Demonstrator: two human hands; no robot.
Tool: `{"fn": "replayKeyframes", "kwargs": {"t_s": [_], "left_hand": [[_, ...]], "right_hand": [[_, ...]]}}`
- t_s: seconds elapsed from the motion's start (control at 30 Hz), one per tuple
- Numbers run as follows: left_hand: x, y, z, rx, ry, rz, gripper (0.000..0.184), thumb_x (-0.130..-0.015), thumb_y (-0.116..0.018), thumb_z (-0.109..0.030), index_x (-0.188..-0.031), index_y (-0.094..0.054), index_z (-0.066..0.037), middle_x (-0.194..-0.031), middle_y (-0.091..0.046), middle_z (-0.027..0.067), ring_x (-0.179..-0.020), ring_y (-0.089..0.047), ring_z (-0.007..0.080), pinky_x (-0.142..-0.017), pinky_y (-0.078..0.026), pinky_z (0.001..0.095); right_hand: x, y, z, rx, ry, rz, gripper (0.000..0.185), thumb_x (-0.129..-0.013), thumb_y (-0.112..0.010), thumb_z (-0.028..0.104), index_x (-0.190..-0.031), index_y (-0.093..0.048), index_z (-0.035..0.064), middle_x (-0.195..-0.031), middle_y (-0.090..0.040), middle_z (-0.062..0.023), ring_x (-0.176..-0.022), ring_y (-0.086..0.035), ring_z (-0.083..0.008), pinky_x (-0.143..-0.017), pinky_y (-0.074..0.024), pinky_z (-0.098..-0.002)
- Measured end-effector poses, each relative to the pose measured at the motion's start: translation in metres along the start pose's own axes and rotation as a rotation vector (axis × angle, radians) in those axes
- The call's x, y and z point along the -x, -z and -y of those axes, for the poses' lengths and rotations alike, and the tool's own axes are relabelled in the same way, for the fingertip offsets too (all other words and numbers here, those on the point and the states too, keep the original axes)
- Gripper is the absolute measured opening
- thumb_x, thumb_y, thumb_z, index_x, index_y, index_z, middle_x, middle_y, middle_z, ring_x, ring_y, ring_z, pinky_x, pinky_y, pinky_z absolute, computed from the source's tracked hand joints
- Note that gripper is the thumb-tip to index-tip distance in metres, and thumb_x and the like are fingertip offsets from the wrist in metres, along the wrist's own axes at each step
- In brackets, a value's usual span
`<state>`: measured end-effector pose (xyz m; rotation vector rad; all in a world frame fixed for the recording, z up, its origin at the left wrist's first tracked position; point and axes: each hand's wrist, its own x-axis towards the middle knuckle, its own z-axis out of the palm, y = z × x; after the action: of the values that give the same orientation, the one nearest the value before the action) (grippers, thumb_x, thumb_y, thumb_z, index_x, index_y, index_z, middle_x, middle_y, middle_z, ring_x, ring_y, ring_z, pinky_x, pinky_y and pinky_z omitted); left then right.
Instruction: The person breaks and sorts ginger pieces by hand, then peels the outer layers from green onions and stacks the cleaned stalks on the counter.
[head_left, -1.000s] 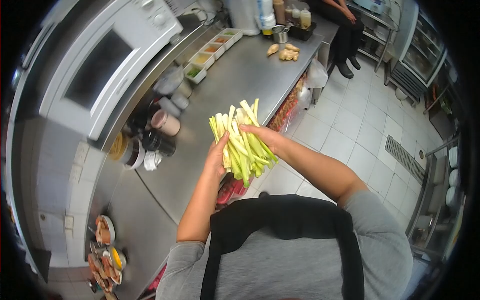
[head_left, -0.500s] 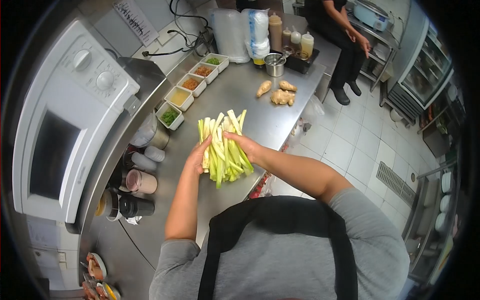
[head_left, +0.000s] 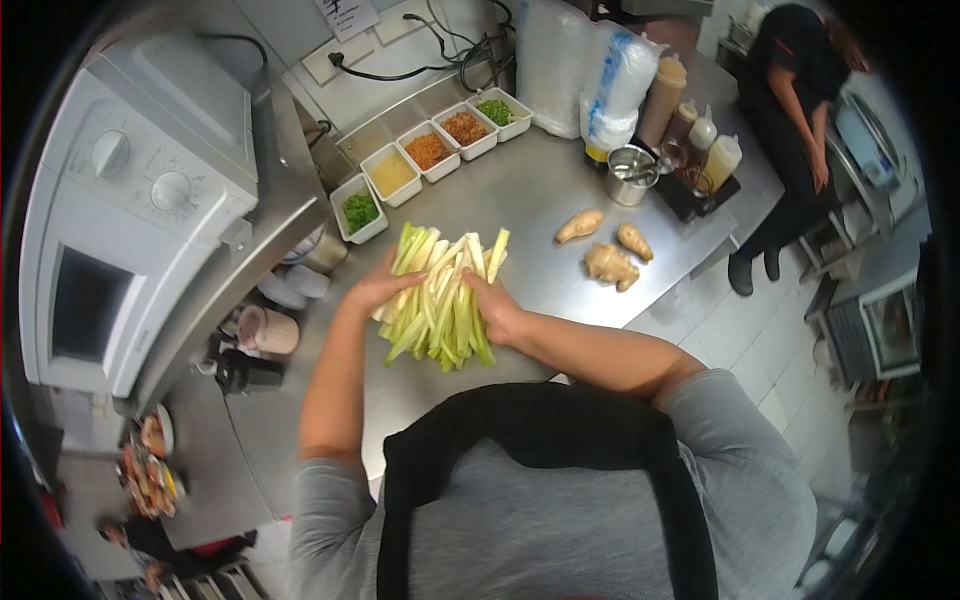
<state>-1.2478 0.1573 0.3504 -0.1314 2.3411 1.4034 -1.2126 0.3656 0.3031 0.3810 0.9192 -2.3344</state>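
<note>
A bundle of pale green and white stalks (head_left: 440, 310) is held between my two hands, over the steel counter (head_left: 510, 200). My left hand (head_left: 378, 285) grips its left side, with the thumb laid across the stalks. On the right side my right hand (head_left: 492, 308) is wrapped round the bundle, its thumb near the upper part. The stalks' white ends point away from me and the greener ends towards me. Whether the bundle touches the counter I cannot tell. Beyond it to the right lie pieces of ginger (head_left: 610, 265).
Several white tubs of chopped food (head_left: 427, 152) line the counter's back. A white microwave (head_left: 130, 230) is at the left. Squeeze bottles (head_left: 720, 160) and a metal pot (head_left: 632, 175) stand at the back right. One person (head_left: 795, 110) sits at the right; another (head_left: 170, 545) is lower left.
The view has swung, and the hands with the bundle are now over the counter rather than its front edge. My left hand has shifted on the stalks, which are more fanned out.
</note>
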Motion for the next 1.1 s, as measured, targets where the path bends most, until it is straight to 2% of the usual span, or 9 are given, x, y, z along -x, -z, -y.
{"fn": "replayKeyframes", "kwargs": {"t_s": [0.17,0.3,0.37,0.47,0.63,0.77,0.9,1.0,1.1], "left_hand": [[0.059,-0.083,-0.063,-0.899,-0.202,-0.337,0.098,-0.063,-0.076,-0.040,-0.140,-0.024,-0.007,-0.143,-0.025,0.0167,-0.134,-0.021,0.0326,-0.104,-0.022,0.0535],[0.079,-0.190,-0.077,-0.938,-0.278,-0.412,0.086,-0.065,-0.072,-0.037,-0.138,-0.031,-0.019,-0.146,-0.020,0.0091,-0.136,-0.015,0.0308,-0.102,-0.014,0.0633],[0.075,-0.208,-0.070,-1.006,-0.284,-0.441,0.076,-0.068,-0.069,-0.034,-0.136,-0.035,-0.023,-0.146,-0.022,0.0064,-0.136,-0.016,0.0299,-0.101,-0.014,0.0643],[0.065,-0.221,-0.056,-1.209,-0.247,-0.461,0.061,-0.073,-0.066,-0.030,-0.130,-0.043,-0.031,-0.144,-0.028,0.0014,-0.135,-0.018,0.0278,-0.100,-0.013,0.0671],[0.070,-0.210,-0.054,-1.205,-0.187,-0.481,0.056,-0.076,-0.063,-0.031,-0.129,-0.045,-0.030,-0.143,-0.029,0.0011,-0.136,-0.017,0.0278,-0.101,-0.014,0.0649],[0.082,-0.201,-0.073,-0.981,-0.260,-0.563,0.055,-0.077,-0.064,-0.033,-0.129,-0.045,-0.031,-0.143,-0.029,0.0012,-0.137,-0.013,0.0286,-0.103,-0.013,0.0635],[0.070,-0.145,-0.047,-0.734,-0.307,-0.981,0.027,-0.076,-0.062,-0.021,-0.103,-0.062,-0.014,-0.121,-0.051,0.0077,-0.116,-0.044,0.0323,-0.095,-0.037,0.0439],[0.062,-0.092,-0.021,-0.693,0.005,-1.115,0.020,-0.077,-0.056,-0.013,-0.096,-0.062,-0.009,-0.114,-0.055,0.0104,-0.103,-0.051,0.0328,-0.087,-0.043,0.0386],[0.047,-0.049,0.013,-0.740,0.226,-1.057,0.030,-0.077,-0.053,-0.009,-0.107,-0.059,-0.010,-0.116,-0.055,0.0104,-0.104,-0.051,0.0322,-0.088,-0.044,0.0395]], "right_hand": [[0.006,0.032,0.033,-0.016,-0.128,0.166,0.037,-0.091,-0.049,0.020,-0.121,-0.042,0.0001,-0.109,-0.056,-0.0134,-0.095,-0.059,-0.0271,-0.079,-0.0519,-0.0428],[0.021,0.044,0.067,0.095,-0.273,0.267,0.028,-0.088,-0.052,0.017,-0.112,-0.053,0.0034,-0.110,-0.056,-0.0124,-0.092,-0.058,-0.0234,-0.077,-0.0492,-0.0359],[0.036,0.047,0.110,0.513,-0.295,0.163,0.032,-0.086,-0.053,0.026,-0.111,-0.054,0.0052,-0.110,-0.057,-0.0076,-0.111,-0.046,-0.0166,-0.095,-0.0345,-0.0394],[0.041,0.014,0.218,0.671,-0.276,0.144,0.083,-0.083,-0.058,0.034,-0.143,-0.007,0.0082,-0.149,-0.001,-0.0152,-0.137,-0.006,-0.0312,-0.110,-0.0063,-0.0434],[-0.015,-0.031,0.307,0.713,0.569,0.402,0.061,-0.078,-0.064,0.028,-0.129,-0.039,0.0041,-0.120,-0.048,-0.0125,-0.111,-0.042,-0.0180,-0.095,-0.0318,-0.0312],[-0.011,-0.033,0.284,1.051,0.666,0.716,0.048,-0.080,-0.063,0.025,-0.122,-0.048,0.0058,-0.119,-0.051,-0.0089,-0.108,-0.047,-0.0179,-0.092,-0.0369,-0.0309],[0.013,0.023,0.210,1.383,0.538,1.072,0.038,-0.079,-0.062,0.022,-0.113,-0.055,0.0072,-0.103,-0.061,-0.0099,-0.094,-0.058,-0.0226,-0.083,-0.0457,-0.0333],[0.026,0.060,0.170,1.864,0.279,1.163,0.029,-0.075,-0.064,0.021,-0.099,-0.059,0.0052,-0.099,-0.061,-0.0152,-0.088,-0.057,-0.0324,-0.077,-0.0468,-0.0361],[0.007,0.110,0.130,1.815,0.447,1.361,0.025,-0.075,-0.065,0.017,-0.096,-0.059,0.0063,-0.092,-0.060,-0.0135,-0.085,-0.057,-0.0319,-0.074,-0.0468,-0.0382]]}}
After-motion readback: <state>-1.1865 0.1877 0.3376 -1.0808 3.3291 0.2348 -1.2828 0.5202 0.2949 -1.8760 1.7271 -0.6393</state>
